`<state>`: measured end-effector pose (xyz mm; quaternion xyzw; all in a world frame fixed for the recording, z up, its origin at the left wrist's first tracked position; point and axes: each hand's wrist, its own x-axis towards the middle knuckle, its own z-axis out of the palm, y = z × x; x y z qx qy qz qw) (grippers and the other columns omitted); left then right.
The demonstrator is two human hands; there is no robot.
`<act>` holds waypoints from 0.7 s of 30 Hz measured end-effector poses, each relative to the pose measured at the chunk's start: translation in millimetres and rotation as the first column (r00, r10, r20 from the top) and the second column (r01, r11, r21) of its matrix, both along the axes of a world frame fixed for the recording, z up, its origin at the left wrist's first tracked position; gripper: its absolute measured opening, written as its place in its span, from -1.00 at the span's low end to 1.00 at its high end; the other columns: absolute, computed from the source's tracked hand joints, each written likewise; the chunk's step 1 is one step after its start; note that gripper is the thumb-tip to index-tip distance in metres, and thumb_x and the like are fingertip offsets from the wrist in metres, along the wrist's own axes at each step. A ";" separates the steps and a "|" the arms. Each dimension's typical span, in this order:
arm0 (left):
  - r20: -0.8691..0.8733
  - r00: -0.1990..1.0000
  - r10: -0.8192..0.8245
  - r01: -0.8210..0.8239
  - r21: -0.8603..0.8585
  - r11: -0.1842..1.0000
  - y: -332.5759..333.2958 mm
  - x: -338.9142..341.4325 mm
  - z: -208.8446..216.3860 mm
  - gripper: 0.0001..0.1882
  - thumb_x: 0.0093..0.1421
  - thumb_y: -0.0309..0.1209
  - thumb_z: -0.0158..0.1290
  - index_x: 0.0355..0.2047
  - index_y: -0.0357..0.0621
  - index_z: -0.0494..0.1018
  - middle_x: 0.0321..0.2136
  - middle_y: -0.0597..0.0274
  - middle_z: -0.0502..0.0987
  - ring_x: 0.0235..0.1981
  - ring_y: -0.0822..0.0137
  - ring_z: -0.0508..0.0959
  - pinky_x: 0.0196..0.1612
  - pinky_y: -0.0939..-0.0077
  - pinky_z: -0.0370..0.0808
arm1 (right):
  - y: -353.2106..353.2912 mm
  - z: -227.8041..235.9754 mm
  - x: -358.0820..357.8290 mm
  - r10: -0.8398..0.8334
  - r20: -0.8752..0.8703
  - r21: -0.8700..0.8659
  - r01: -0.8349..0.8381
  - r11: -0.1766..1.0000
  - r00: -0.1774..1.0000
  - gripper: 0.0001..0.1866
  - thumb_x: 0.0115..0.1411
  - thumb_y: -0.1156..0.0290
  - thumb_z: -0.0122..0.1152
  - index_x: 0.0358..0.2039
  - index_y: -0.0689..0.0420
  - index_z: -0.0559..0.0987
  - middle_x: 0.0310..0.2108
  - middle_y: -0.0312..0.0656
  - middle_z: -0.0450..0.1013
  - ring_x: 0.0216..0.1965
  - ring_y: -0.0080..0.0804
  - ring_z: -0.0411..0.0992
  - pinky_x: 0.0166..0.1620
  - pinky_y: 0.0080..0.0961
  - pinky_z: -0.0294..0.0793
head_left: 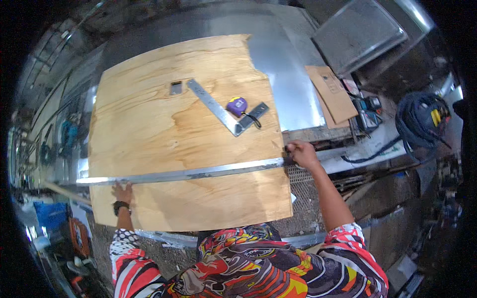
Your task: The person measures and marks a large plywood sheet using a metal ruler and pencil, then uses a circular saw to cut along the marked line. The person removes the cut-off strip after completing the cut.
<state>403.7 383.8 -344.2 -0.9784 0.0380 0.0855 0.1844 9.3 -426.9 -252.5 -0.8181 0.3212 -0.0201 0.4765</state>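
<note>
Left hand (122,192) open, fingers spread, laid on the plywood sheet (144,124) just at the near edge of a long metal strip (198,174), close to the strip's left end; dark watch (119,205) on that wrist. Right hand (302,153) curled at the strip's right end, beside the board's right edge; cannot tell whether the fingers grip the strip. Strip lies across the near part of the plywood, right end slightly farther from the body than the left. Beyond it, on the board: a metal square (212,107) set aslant, corner toward the person, and a purple and yellow tape measure (237,105) resting in its angle, black strap over the short arm. Small square cutout (176,88) left of the square. Under and past the board, shiny sheet metal (293,89); to the right, brown cardboard (338,102), a teal power tool (368,116), and a coiled dark hose or cable (417,121)
</note>
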 end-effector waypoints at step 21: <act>-0.300 0.880 0.369 -0.390 -0.899 0.199 -188.2 -257.2 -14.6 -0.38 0.41 -0.02 0.04 0.30 -0.16 0.31 -0.02 -0.01 0.59 -0.04 0.14 0.60 0.02 0.23 0.52 | -64.7 -74.7 10.5 0.229 0.024 -0.581 -0.173 0.795 0.973 -0.60 0.39 0.14 0.18 0.00 0.21 0.68 -0.23 0.05 0.63 -0.18 -0.08 0.56 -0.09 -0.26 0.53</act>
